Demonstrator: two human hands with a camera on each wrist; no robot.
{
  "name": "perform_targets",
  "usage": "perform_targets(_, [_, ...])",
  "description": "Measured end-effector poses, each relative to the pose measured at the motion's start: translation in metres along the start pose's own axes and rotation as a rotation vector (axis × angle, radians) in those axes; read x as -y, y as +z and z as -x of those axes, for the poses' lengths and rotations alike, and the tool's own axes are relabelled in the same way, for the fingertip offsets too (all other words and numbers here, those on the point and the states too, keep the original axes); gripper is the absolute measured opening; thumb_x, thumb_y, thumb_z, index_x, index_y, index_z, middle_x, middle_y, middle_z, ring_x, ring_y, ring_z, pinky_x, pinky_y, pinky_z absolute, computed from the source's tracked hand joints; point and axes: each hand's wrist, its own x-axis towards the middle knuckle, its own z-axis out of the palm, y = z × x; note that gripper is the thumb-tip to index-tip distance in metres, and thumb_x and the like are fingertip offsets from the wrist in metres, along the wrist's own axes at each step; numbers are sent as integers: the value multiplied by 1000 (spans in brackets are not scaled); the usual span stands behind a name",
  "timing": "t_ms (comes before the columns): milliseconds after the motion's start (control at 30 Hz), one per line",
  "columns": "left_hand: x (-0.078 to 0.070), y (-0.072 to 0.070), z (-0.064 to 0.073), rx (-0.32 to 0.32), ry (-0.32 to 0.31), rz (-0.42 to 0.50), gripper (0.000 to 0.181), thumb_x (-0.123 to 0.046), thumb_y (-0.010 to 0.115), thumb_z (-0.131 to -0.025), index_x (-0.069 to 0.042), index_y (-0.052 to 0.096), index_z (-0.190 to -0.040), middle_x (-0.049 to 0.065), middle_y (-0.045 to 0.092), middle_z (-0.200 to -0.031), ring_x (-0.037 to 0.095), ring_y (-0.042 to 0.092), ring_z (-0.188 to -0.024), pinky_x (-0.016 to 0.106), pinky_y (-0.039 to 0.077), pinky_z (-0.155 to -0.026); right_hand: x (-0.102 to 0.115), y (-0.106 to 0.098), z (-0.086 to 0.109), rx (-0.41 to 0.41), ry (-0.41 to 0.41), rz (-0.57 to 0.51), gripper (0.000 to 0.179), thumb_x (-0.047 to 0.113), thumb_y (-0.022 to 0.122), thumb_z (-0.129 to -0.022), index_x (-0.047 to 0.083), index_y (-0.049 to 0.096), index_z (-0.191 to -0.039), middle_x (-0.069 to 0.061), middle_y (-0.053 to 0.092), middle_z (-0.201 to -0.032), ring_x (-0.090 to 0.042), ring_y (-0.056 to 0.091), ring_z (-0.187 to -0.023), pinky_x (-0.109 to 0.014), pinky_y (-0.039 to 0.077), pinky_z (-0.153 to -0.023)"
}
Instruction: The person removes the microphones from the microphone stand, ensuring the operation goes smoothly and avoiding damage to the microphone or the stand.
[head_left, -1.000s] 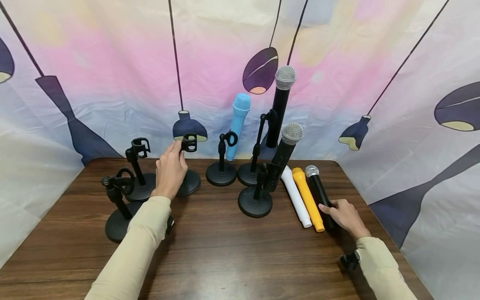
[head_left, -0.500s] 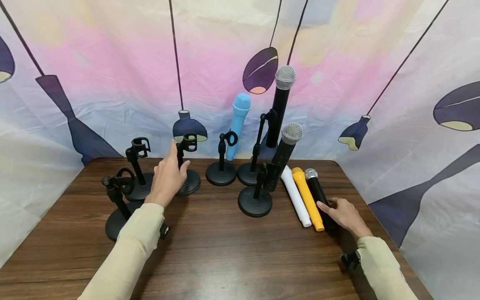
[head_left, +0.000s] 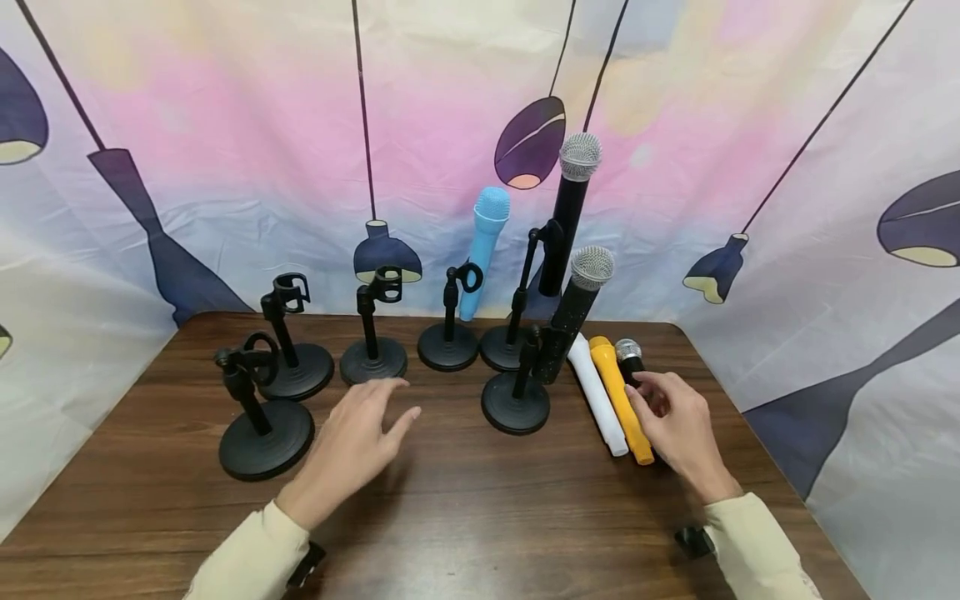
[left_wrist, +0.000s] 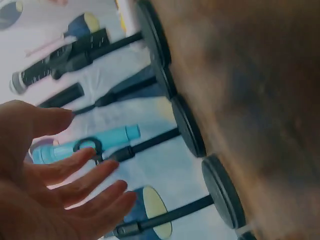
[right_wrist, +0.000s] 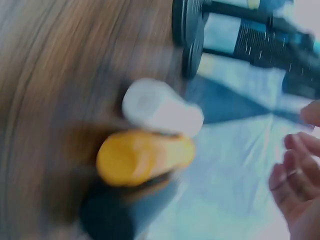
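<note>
My left hand (head_left: 352, 442) is held over the table with fingers spread and nothing in them, in front of a black microphone stand (head_left: 373, 358). My right hand (head_left: 678, 425) hovers above a black microphone (head_left: 630, 357) with a silver mesh head, hiding most of its body. In the right wrist view its loosely bent fingers (right_wrist: 297, 170) are empty and apart from the microphones. Beside that one lie a yellow microphone (head_left: 621, 400) and a white microphone (head_left: 597, 400). Two more stands with empty clips, a rear one (head_left: 296, 367) and a front one (head_left: 262, 437), stand at left.
A blue microphone (head_left: 483, 242) leans at a stand's ring clip (head_left: 470, 277). Tall black microphones, a rear one (head_left: 566, 217) and a speckled one (head_left: 573, 312), tilt in stands right of centre. A printed cloth (head_left: 285, 125) hangs behind the wooden table (head_left: 480, 517).
My left hand has come off the stand's clip and drawn back toward me, fingers spreading. My right hand has risen off the black microphone. The head view has shifted slightly.
</note>
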Motion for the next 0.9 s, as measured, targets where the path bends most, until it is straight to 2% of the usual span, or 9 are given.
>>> perform_targets(67, [-5,3,7,-25,11,-13,36,-30,72,-97,-7,68,-124,12,69,-119,32,65,-103,52,53,-83,12,7,-3,-57,-100,-57,20,-3,78,-85,-1,74,-104,-4,64,-81,-12,50,-60,-19,39,-56])
perform_targets(200, [-11,7,16,-62,19,-6,24,-26,74,-94,-13,71,-114,3,72,-107,23,68,-87,45,54,-71,42,21,-10,-147,-232,-195,19,-3,74,-83,0,74,-101,-5,65,-82,-13,51,-61,-22,41,-56])
perform_targets(333, [-16,8,19,-73,20,28,18,-21,75,-90,-16,72,-108,0,71,-103,20,68,-87,42,55,-70,70,38,-17,-211,-359,-311,20,-2,69,-81,-3,73,-100,-7,64,-83,-15,54,-67,-22,43,-60])
perform_targets(467, [-18,9,20,-52,8,51,19,-17,73,-88,-16,72,-106,-2,70,-103,19,68,-88,41,54,-70,96,60,-23,-217,-414,-414,25,-5,63,-79,-7,71,-102,-14,66,-90,-19,57,-72,-22,48,-66])
perform_targets(567, [-19,9,20,-31,-5,57,21,-14,71,-86,-17,72,-106,-3,70,-104,15,64,-80,37,52,-67,116,76,-28,-181,-389,-471,30,-6,59,-78,-6,70,-106,-14,67,-98,-21,60,-76,-23,51,-71])
perform_targets(700, [-19,10,20,-19,-10,58,20,-13,69,-84,-17,71,-104,-1,70,-104,9,51,-65,32,46,-62,142,94,-36,-88,-302,-523,37,-8,56,-79,0,68,-114,-11,65,-107,-25,63,-85,-30,53,-77])
perform_targets(800, [-20,10,20,-25,-6,49,18,-12,69,-84,-17,71,-101,-1,70,-102,8,47,-61,31,45,-61,158,106,-45,-27,-205,-565,34,-6,60,-87,3,65,-119,-12,62,-111,-27,63,-93,-36,55,-79])
perform_targets(900, [-20,10,20,-34,-6,43,17,-12,70,-83,-17,71,-99,0,70,-101,9,48,-62,32,45,-60,170,118,-58,7,-64,-607,32,4,67,-95,2,62,-126,-14,59,-118,-28,62,-104,-40,56,-85])
